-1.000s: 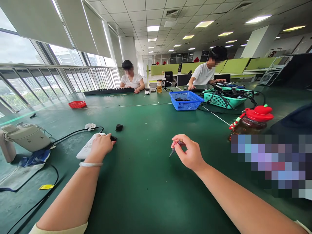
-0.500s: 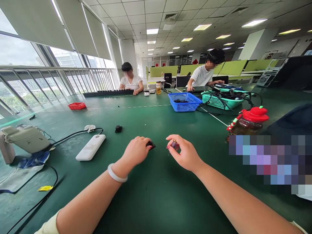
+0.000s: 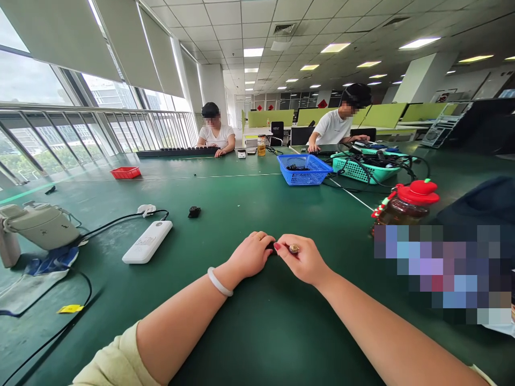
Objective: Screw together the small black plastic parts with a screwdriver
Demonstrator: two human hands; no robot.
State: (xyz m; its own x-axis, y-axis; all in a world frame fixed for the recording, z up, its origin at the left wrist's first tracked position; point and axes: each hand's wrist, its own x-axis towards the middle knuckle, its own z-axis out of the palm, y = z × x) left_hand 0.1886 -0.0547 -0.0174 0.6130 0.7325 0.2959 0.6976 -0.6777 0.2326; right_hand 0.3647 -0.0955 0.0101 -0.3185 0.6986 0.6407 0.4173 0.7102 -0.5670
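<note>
Over the middle of the green table, my left hand (image 3: pixel 250 255) is closed on a small black part (image 3: pixel 274 249), mostly covered by the fingers. My right hand (image 3: pixel 304 261) grips a small screwdriver (image 3: pixel 294 249); the round end of its handle shows above the curled fingers, and its tip is hidden. The fingertips of both hands meet at the black part. Farther off, a small black piece (image 3: pixel 194 212) lies on the table, and a white power bank (image 3: pixel 148 242) with a black cable rests to the left.
A red-lidded jar (image 3: pixel 414 203) stands at right, beside dark cloth. Beyond are a blue basket (image 3: pixel 304 177), a green basket (image 3: pixel 358 170) with cables and a red tray (image 3: pixel 125 172). A bag (image 3: pixel 50 228) lies left. Two people sit at the far side.
My left hand has moved right with the black part, and my right hand has come slightly down to it with the screwdriver. The gap between my hands has closed.
</note>
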